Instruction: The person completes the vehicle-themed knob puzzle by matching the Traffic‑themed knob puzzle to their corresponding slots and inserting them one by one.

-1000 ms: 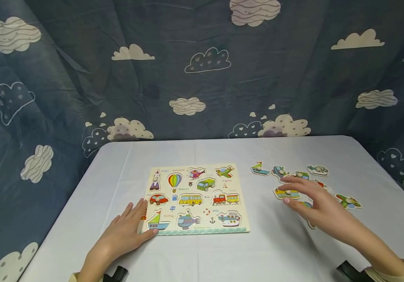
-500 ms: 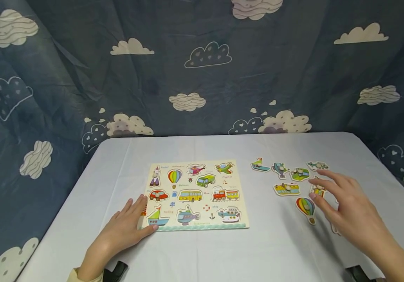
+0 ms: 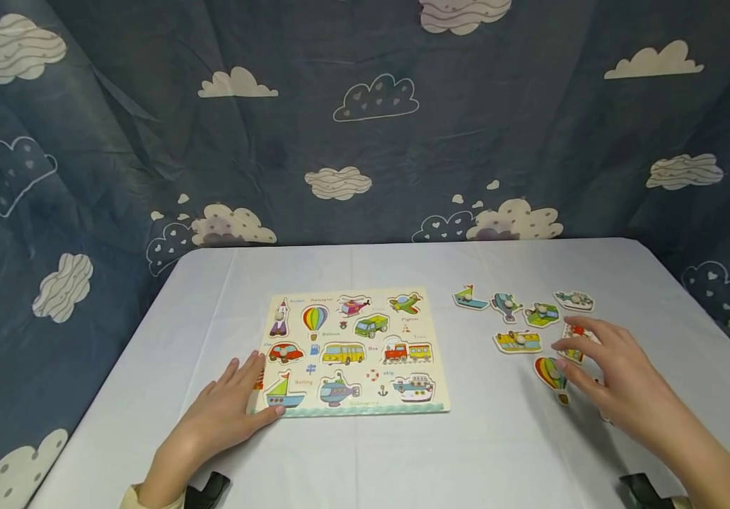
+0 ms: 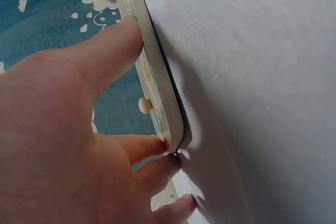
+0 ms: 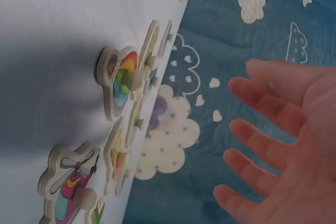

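Note:
A cream puzzle board (image 3: 438, 392) with pictures of vehicles lies flat on the table. My left hand (image 3: 215, 410) rests on its lower left corner, thumb on the near edge and fingers along the left side. The left wrist view shows the thumb touching the board's edge (image 4: 163, 87). Over the loose knobbed pieces hovers my right hand (image 3: 629, 378), fingers spread and slightly bent, holding nothing. Nearest to it are the hot-air balloon piece (image 3: 551, 372) and the partly covered train piece (image 3: 575, 353). A helicopter piece (image 5: 73, 192), hidden under the hand in the head view, appears in the right wrist view.
Farther off lie a sailboat piece (image 3: 470, 299), a submarine piece (image 3: 506, 307), a green truck piece (image 3: 541, 314), a ship piece (image 3: 574, 301) and a yellow bus piece (image 3: 518, 342). A dark cloud-print cloth (image 3: 365, 155) hangs behind the white table (image 3: 403, 466).
My right hand has swung right across the loose pieces, then edged slightly left toward the balloon piece. The left hand stays on the board. The head view has tilted a little.

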Demonstrator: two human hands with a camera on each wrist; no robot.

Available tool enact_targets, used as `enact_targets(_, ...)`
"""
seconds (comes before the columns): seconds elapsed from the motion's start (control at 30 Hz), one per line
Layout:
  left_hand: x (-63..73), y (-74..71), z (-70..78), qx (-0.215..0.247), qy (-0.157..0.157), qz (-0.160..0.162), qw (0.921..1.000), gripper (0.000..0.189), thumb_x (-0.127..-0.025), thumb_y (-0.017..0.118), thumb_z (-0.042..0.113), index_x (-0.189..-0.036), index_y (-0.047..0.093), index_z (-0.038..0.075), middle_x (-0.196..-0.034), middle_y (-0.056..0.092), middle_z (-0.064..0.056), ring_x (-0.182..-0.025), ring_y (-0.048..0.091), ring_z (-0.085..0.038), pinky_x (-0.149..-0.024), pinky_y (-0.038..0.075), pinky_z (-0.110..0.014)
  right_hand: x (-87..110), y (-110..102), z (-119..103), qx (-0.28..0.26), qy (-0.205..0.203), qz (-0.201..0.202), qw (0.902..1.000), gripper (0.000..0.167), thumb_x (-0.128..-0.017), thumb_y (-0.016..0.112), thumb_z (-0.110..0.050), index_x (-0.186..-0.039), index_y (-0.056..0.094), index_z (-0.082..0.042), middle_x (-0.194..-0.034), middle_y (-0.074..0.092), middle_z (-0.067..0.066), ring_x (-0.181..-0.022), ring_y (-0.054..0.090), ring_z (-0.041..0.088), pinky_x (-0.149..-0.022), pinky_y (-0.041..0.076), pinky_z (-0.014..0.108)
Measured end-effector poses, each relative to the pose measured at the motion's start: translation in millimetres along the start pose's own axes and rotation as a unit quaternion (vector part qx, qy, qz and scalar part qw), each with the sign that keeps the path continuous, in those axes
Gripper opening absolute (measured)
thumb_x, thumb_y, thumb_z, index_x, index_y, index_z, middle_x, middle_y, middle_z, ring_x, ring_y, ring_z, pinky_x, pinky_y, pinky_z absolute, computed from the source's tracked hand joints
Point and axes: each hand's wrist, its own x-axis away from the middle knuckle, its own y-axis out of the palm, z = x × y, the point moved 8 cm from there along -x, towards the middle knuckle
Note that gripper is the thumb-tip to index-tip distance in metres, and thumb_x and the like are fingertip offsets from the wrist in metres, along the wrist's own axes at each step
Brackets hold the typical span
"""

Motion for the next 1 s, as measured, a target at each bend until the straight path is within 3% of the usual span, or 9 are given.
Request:
enact_targets(0.13, -0.1, 0.0, -0.3, 0.0, 0.001, 0.001, 1.0, 0.097, -0.087, 0.061, 0.065, -0.154, 0.028, 0.003, -0.159, 0.027, -0.016, -0.143, 0.021, -0.047, -0.104, 0.024, -0.071, 0.6, 2.9, 8.8, -0.011, 0.007, 0.001, 0.9999, 0.024, -0.079, 0.079, -0.003, -0.102, 0.072, -0.008, -0.135, 0.045, 0.023, -0.121, 0.034, 0.05, -0.093, 0.029, 0.072)
enact_targets(0.47, 1.4, -0.8, -3.2, -0.005, 0.0, 0.003, 1.0, 0.099, -0.086, 0.059, 0.068, -0.154, 0.028, 0.003, -0.158, 0.027, -0.017, -0.142, 0.021, -0.048, -0.103, 0.026, -0.071, -1.8, 15.6, 22.8, -0.07, 0.03, -0.057, 0.9955, 0.028, -0.079, 0.078, -0.002, -0.105, 0.073, -0.011, -0.141, 0.044, 0.026, -0.124, 0.036, 0.056, -0.091, 0.028, 0.075)
enact_targets(0.77, 2.1, 1.1, -1.8, 0.002, -0.002, -0.003, 1.0, 0.098, -0.086, 0.06, 0.066, -0.154, 0.029, 0.003, -0.158, 0.027, -0.017, -0.142, 0.02, -0.048, -0.104, 0.024, -0.071, 0.5, 30.8, 34.9, -0.048, 0.057, -0.11, 0.9912, 0.021, -0.08, 0.079, -0.009, -0.1, 0.073, -0.013, -0.136, 0.047, 0.028, -0.124, 0.035, 0.057, -0.093, 0.028, 0.075)
enact_targets(1.0, 1.7, 2.2, -0.1, 0.004, -0.001, -0.003, 1.0, 0.098, -0.086, 0.062, 0.065, -0.154, 0.03, 0.003, -0.158, 0.029, -0.017, -0.142, 0.021, -0.048, -0.103, 0.025, -0.072, 2.6, 37.6, 37.9, -0.045, 0.048, -0.121, 0.9904, 0.019, -0.081, 0.079, -0.008, -0.095, 0.072, -0.018, -0.132, 0.052, 0.026, -0.121, 0.039, 0.055, -0.094, 0.029, 0.072)
